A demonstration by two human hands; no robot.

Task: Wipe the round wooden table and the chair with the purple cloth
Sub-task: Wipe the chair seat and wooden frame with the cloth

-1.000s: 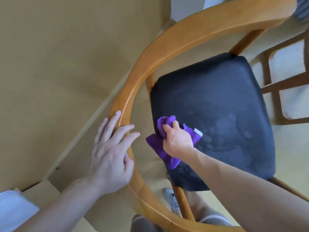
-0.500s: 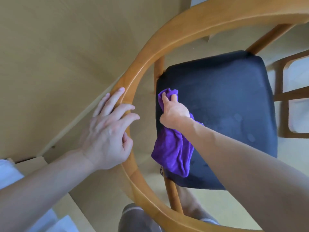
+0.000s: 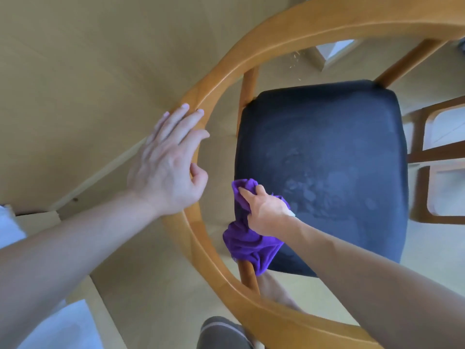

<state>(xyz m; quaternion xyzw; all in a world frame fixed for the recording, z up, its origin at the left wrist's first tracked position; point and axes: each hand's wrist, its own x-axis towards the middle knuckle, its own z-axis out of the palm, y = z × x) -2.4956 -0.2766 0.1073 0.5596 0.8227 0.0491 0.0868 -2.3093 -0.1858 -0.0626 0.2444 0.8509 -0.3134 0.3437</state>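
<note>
You are on the chair step: the purple cloth [image 3: 247, 244] lies bunched at the 7 o'clock corner of the dark seat [image 3: 327, 157], part drooping over the edge. Your right hand [image 3: 265, 212] grips it, fingers curled into the fabric. Next, I judge, sweep toward 2 o'clock across the smudges. Your left hand [image 3: 168, 165] rests on the curved wooden rail [image 3: 226, 71], fingers straight.
</note>
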